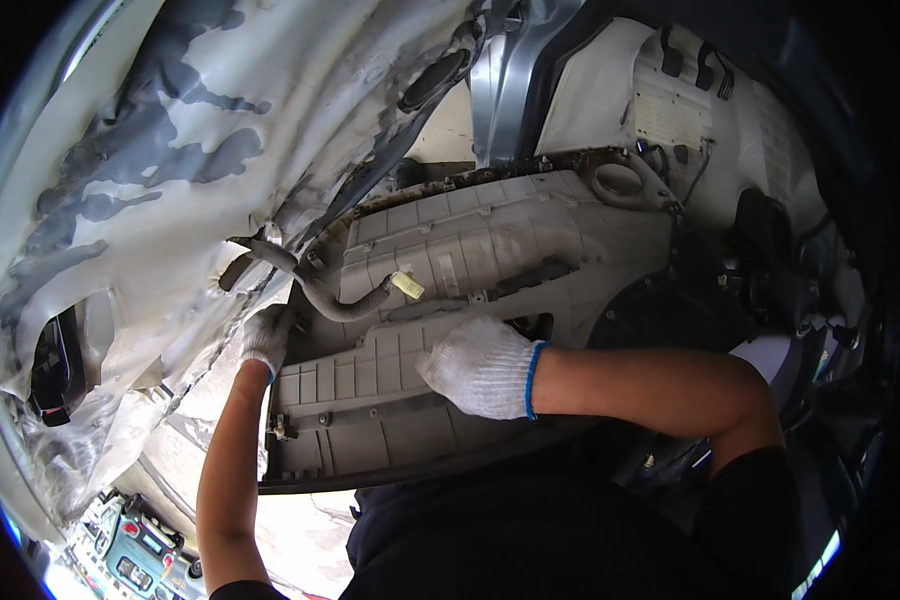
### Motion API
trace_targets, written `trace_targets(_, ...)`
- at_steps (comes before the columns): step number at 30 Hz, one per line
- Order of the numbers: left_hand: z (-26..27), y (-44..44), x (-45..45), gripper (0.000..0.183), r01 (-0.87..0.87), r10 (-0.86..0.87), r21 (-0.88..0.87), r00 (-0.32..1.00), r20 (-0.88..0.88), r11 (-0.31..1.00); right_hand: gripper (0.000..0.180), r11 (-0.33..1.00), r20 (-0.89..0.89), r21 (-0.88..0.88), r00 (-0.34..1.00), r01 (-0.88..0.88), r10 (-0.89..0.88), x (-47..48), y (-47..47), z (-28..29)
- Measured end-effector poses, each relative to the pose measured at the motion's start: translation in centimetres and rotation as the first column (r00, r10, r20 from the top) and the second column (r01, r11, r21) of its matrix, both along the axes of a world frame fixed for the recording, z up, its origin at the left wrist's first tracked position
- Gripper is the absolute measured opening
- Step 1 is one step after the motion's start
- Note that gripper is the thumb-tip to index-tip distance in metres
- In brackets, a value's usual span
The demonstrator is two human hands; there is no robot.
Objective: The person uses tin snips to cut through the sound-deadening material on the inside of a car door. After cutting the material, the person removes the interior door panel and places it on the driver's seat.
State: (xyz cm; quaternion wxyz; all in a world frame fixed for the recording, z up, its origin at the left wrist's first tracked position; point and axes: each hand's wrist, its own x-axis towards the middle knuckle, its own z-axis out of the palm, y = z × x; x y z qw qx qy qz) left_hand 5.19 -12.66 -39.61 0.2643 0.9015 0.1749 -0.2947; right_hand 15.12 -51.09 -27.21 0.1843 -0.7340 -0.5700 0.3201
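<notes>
The back side of a ribbed grey plastic door trim panel [412, 427] lies before me, next to the car door [217, 187]. My left hand [266, 336], in a white knit glove, is at the panel's left end, its fingers curled around the edge there. My right hand [484, 367], gloved the same way with a blue cuff, rests curled against the middle of the panel; its fingertips are hidden. A wrapped wiring harness [337, 307] runs from a hole in the door across the panel. It ends in a pale yellow connector [409, 285], apart from both hands.
Cloudy plastic sheeting with dark smears covers the door at left. A black door part [60, 367] shows in an opening. Pedals [673, 60] and the footwell are at upper right. A teal machine or toolbox [135, 547] stands on the floor at lower left.
</notes>
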Motion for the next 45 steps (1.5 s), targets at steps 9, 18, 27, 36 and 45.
trace_targets(9,-5.0,3.1,-1.7,0.03,-0.041,0.064,-0.118,0.977,0.201,0.992,0.008,0.996,-0.078,-0.001,0.993,0.089,-0.088,-0.2,0.1,-0.9)
trace_targets(18,-3.0,1.7,0.3,0.031,-0.066,0.064,-0.08,0.997,-0.031,0.995,0.013,0.989,-0.077,-0.132,0.994,0.072,-0.082,0.4,0.1,-0.5)
trace_targets(27,-6.7,3.8,0.5,0.011,0.559,-0.505,0.275,0.827,-0.247,0.782,0.015,0.987,-0.094,-0.091,0.986,0.132,-0.14,0.3,0.2,-1.4)
trace_targets(36,-1.2,-0.3,1.4,0.037,-0.065,0.061,-0.035,0.994,-0.088,0.997,0.008,0.993,-0.067,-0.079,0.993,0.086,-0.092,0.9,0.0,-1.7)
trace_targets(45,-1.5,-0.1,0.7,0.033,-0.467,0.446,-0.182,0.884,-0.142,0.866,0.006,0.989,-0.053,-0.143,0.998,0.03,-0.038,1.4,-0.3,-1.2)
